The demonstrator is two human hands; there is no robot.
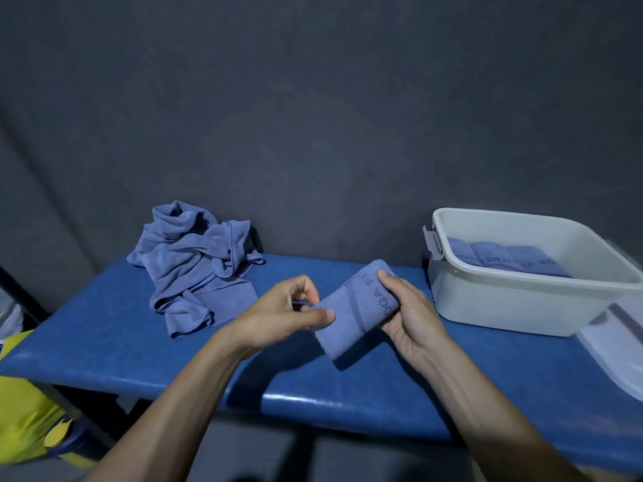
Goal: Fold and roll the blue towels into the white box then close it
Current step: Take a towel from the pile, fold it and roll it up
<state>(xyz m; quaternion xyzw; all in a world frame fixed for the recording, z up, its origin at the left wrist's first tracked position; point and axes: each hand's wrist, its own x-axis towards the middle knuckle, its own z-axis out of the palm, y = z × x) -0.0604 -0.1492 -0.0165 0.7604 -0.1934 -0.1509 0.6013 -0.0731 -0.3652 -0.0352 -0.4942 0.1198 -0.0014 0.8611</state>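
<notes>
**Both hands on a rolled towel above the bench**

Your left hand pinches the near end of the rolled towel between thumb and curled fingers. Your right hand cups the far end, fingers wrapped round it. The roll is tight, tilted, with dark lettering on a band. It hangs over the blue bench, between the loose towel heap and the white box, which holds rolled towels.

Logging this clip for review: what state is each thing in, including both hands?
Rolled towel: rolled, held above the table by both hands.
Left hand: pinches the roll's end.
Right hand: grips the roll's other end.
Towel pile: crumpled, unfolded.
White box: open, holding rolled towels.
Lid: off, beside the box.
</notes>
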